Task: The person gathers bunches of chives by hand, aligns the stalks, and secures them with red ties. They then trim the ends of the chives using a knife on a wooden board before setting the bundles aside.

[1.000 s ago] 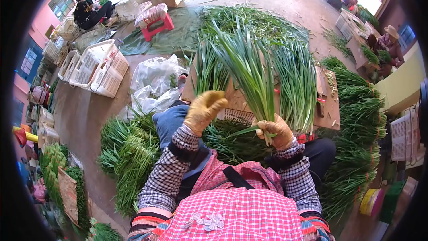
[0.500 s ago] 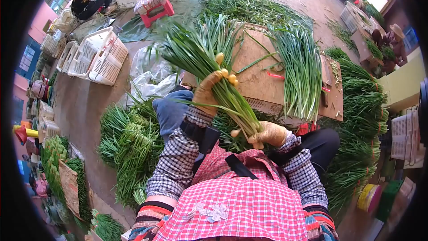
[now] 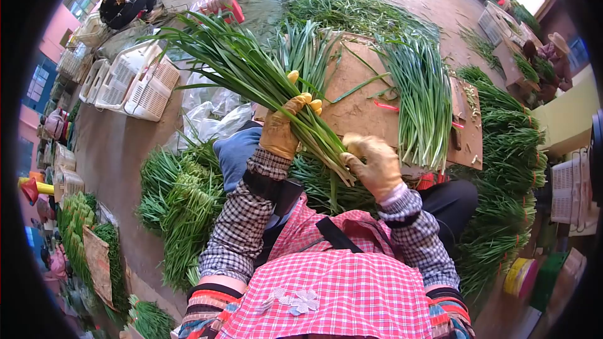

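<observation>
A long bunch of garlic chives [image 3: 251,69] slants across my lap, leaf tips to the upper left and pale stem ends to the lower right. My left hand [image 3: 284,130], in a yellowish work glove, is wrapped around it at mid-length. Right at the stem ends is my right hand [image 3: 377,166], gloved too, thumb apart from its slightly motion-blurred fingers. In front stands a wooden board [image 3: 361,110] with another pile of chives [image 3: 418,107] on its right side and more leaves [image 3: 304,50] at its left edge. A red strip [image 3: 385,106] lies between them.
Chive heaps lie on the floor at my left [image 3: 188,201] and in tied bundles at my right [image 3: 502,176]. A knife handle [image 3: 456,140] shows by the board's right edge. White crates [image 3: 141,81] and a plastic bag [image 3: 213,110] stand left. Other people [image 3: 129,3] sit farther back.
The bunch has swung left and its leaves have spread toward the crates. My right hand has come off its grip on the stem ends and moved up beside them.
</observation>
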`<state>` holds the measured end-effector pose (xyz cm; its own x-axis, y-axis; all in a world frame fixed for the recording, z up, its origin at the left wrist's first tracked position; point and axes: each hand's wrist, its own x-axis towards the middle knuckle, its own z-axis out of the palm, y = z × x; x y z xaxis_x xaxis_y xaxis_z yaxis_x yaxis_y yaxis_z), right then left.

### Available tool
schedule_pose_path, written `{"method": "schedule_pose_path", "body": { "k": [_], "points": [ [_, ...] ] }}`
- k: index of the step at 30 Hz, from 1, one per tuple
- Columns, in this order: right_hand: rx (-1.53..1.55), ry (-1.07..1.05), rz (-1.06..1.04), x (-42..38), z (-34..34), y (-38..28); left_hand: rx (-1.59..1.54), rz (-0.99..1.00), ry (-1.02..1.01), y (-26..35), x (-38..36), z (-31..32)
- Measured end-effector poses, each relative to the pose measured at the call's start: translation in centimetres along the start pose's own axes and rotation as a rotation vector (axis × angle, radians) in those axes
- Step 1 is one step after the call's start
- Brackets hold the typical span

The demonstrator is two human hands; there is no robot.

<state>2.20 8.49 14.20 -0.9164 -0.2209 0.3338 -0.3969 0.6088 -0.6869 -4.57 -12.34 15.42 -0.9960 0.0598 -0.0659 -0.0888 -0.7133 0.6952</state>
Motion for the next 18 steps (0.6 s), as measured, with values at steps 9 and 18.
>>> {"method": "schedule_pose_path", "body": {
  "k": [9,18],
  "points": [
    [-0.558,-1.092,0.479,-4.8,2.0,7.7,-0.085,0.085,0.056,2.4,0.1,-4.3],
    [1.351,-0.565,0.529,-2.4,5.3,1.5,-0.265,0.138,0.042,2.1,0.2,-3.7]
  ]
}}
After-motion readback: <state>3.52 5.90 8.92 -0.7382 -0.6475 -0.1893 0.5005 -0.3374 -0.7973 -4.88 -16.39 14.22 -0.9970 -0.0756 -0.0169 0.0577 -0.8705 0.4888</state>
